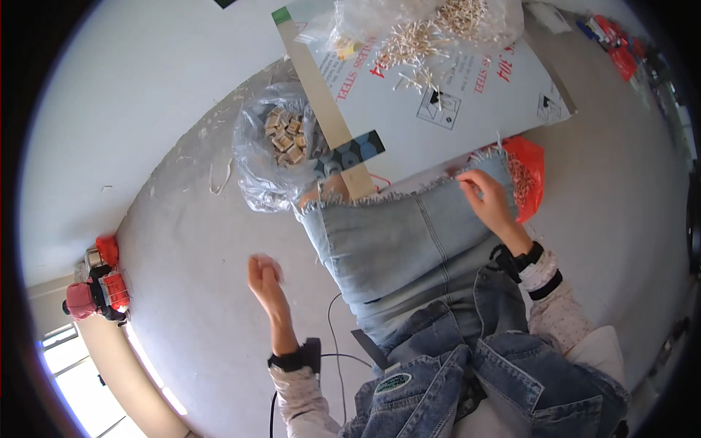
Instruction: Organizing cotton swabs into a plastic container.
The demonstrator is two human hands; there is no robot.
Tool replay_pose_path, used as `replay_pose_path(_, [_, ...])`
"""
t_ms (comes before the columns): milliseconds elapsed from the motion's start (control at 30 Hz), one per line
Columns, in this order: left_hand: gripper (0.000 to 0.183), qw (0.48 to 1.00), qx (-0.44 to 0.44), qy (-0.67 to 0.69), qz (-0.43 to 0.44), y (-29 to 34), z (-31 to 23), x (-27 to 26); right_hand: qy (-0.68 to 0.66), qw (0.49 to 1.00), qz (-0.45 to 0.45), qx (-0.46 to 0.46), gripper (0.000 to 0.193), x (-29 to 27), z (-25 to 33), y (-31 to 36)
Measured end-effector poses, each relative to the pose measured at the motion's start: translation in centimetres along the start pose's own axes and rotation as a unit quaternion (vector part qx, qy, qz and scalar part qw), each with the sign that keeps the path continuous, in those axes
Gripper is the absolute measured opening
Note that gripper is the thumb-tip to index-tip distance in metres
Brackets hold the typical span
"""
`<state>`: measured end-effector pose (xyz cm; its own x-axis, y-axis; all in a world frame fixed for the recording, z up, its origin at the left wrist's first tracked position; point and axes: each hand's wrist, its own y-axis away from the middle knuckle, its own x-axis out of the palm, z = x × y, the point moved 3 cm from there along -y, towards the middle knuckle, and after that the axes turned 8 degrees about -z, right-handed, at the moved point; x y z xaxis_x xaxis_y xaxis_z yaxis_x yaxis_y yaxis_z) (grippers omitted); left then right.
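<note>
My left hand (266,280) is raised over the floor left of my lap, its fingers closed round a small, pale pinkish thing smeared by motion, whose kind I cannot make out. Above the right side of my denim skirt (391,244), my right hand (485,196) has its fingers curled in toward the thumb; anything at the fingertips is too small to name. Beyond my lap, loose cotton swabs (415,45) lie heaped on a printed board (467,98), spilling from a clear plastic bag (358,22). A red bag (537,171) beside my right knee holds more small swab-like sticks.
On the floor left of the board stands a clear plastic bag (252,171) with several small brownish packs (290,139) inside. A dark patterned strip (350,155) crosses the board's near-left corner. Cables (332,321) run beside my left forearm. Another person (84,299) is at the far left, near red bags.
</note>
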<state>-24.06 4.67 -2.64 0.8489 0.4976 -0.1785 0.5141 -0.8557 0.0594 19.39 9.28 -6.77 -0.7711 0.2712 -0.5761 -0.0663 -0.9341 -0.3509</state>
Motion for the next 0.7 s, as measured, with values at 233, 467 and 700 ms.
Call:
replay_pose_path(233, [0.014,0.964,-0.055,-0.250,0.067,14.0,2.0,1.5,0.062,0.988,-0.059,0.131,0.017,-8.2,-0.7,9.8])
replay_pose_path(467, [0.049,0.845,0.001,-0.521,0.124,9.9,5.6,5.7,0.112,0.966,0.072,0.223,0.036,-5.6,-0.3,8.9])
replay_pose_path(700, [0.038,0.842,-0.107,-0.503,0.165,5.7,5.0,5.5,0.055,0.922,0.177,0.339,0.045,-5.7,-1.3,4.4])
